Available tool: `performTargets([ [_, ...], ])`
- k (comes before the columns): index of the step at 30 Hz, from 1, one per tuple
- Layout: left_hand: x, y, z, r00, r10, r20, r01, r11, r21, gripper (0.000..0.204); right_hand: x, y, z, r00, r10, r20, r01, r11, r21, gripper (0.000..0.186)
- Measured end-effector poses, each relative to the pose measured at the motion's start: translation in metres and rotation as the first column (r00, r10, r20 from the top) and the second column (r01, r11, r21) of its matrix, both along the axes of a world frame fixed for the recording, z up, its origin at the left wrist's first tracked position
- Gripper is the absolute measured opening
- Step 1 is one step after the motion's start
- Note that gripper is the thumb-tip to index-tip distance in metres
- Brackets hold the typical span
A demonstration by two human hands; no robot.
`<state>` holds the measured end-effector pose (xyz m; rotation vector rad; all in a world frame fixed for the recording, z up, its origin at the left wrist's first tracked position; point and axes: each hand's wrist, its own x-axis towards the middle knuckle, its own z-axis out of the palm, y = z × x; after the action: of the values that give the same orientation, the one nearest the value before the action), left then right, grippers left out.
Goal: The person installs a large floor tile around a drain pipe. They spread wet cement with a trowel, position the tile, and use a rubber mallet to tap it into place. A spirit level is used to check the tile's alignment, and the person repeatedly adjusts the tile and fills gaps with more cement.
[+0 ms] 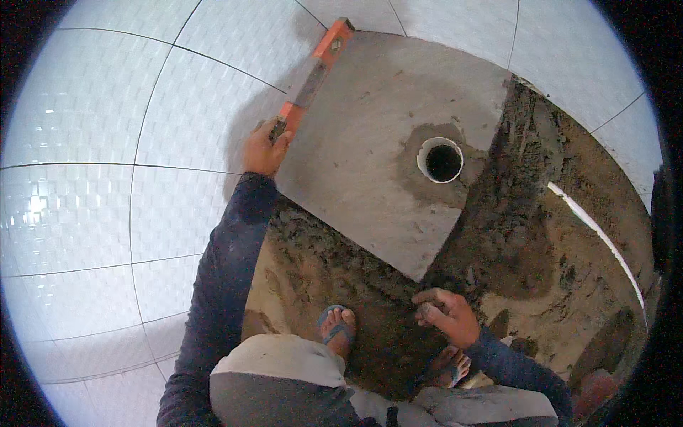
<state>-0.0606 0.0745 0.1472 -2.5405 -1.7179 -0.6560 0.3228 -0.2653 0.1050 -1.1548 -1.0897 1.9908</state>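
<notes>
Clasping an orange spirit level (311, 84) beside a grey floor tile (377, 135)

Holds it along the tile's left edge, with a closed left-hand grip (265, 149) on the near end. Toward the tile's right, a white pipe mouth (422, 164). Has the right hand (454, 318) beside the tile's near corner; cannot tell whether spread or pinching. Around: dark ground (509, 242), white wall tiles (85, 99) and, farther right, a white strip (597, 229).

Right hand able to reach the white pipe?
Likely yes: the right hand is by the near corner of the grey tile, and nothing stands between hand and white pipe.
</notes>
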Motion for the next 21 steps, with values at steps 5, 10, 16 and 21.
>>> performTargets([
  [5,0.002,0.025,-0.021,0.987,0.086,-0.134,-0.099,0.990,-0.098,0.040,-0.001,-0.007,0.000,0.995,0.046,0.091,-0.053,0.996,0.071,0.032],
  [10,0.016,0.030,-0.030,0.973,0.149,-0.176,-0.171,0.978,-0.118,0.044,-0.003,-0.009,-0.004,0.998,0.042,0.048,-0.046,0.995,0.084,0.030],
  [16,0.033,-0.006,-0.026,0.978,0.127,-0.168,-0.109,0.988,0.112,0.050,-0.006,-0.011,-0.004,0.993,0.116,0.036,-0.119,0.989,0.092,0.030],
  [21,0.079,-0.161,-0.016,0.966,-0.244,0.082,0.257,0.938,-0.232,0.039,-0.005,-0.015,-0.002,0.991,0.130,0.032,-0.133,0.983,0.130,0.031],
])
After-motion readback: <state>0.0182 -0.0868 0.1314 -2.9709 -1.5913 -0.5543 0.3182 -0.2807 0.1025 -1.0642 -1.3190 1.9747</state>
